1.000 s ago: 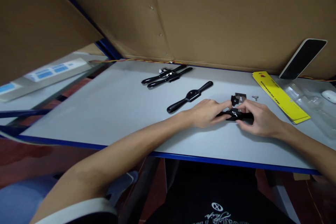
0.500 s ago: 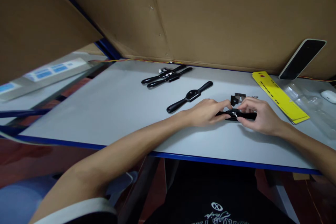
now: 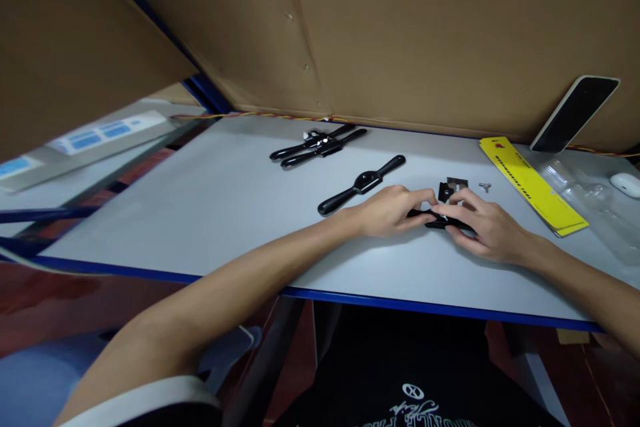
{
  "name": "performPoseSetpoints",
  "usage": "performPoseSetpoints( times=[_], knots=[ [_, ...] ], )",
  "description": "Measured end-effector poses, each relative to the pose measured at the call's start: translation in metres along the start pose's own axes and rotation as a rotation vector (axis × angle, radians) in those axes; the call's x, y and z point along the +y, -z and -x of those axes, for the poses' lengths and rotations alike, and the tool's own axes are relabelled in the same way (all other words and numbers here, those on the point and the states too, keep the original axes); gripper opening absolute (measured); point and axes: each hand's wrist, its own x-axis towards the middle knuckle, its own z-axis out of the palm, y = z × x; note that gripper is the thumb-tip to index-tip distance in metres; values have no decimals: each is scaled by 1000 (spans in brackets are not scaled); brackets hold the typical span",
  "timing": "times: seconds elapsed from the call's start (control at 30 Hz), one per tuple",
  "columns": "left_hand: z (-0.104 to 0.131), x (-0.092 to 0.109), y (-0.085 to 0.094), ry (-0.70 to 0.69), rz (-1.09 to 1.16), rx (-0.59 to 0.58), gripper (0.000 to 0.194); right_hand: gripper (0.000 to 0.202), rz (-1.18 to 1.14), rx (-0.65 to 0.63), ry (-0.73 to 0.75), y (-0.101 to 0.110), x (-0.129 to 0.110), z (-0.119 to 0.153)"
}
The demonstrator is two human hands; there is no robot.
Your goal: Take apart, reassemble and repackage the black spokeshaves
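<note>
Both hands are on one black spokeshave (image 3: 436, 223) low over the table's right half. My left hand (image 3: 395, 210) pinches its left handle between thumb and fingers. My right hand (image 3: 487, 223) closes around the middle and right handle, its fingers covering most of that side. A small silvery part shows at the spokeshave's centre, between the fingertips. Just behind the hands lie dark metal plates (image 3: 453, 187), partly hidden by the right fingers. Small silver screws (image 3: 485, 187) rest to their right. Left of my hands lies another spokeshave body (image 3: 367, 180) without a blade.
Two assembled spokeshaves (image 3: 323, 145) lie near the back edge. On the right are a yellow card (image 3: 535, 187), clear plastic packaging (image 3: 595, 197), a white mouse-like object (image 3: 625, 183) and a phone (image 3: 575, 113) leaning on the cardboard wall (image 3: 425, 33). A power strip (image 3: 95, 137) sits far left.
My right hand has shifted slightly left over the spokeshave's middle, its fingers reaching further across. The silver screws behind it now show more fully. My left hand has barely moved.
</note>
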Motion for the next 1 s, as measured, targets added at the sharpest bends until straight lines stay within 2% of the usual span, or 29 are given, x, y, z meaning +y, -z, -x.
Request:
performPoseSetpoints(
  times=[0.17, 0.33, 0.5, 0.77, 1.0],
  knots=[
    [0, -1, 1, 6, -2, -13, 26, 33, 7, -15, 48, 2, 6, 0],
    [0, 1, -2, 15, -23, -13, 29, 20, 14, 88, 31, -1, 2, -5],
    [1, 2, -4, 28, -25, 10, 30, 24, 259, 163, 30, -6, -7, -7],
    [-1, 10, -4, 92, 43, -2, 34, 27, 596, 184, 77, -2, -15, -11],
    [-2, 15, -4, 158, 69, 18, 39, 29, 589, 172, 62, -2, -13, -12]
  ],
)
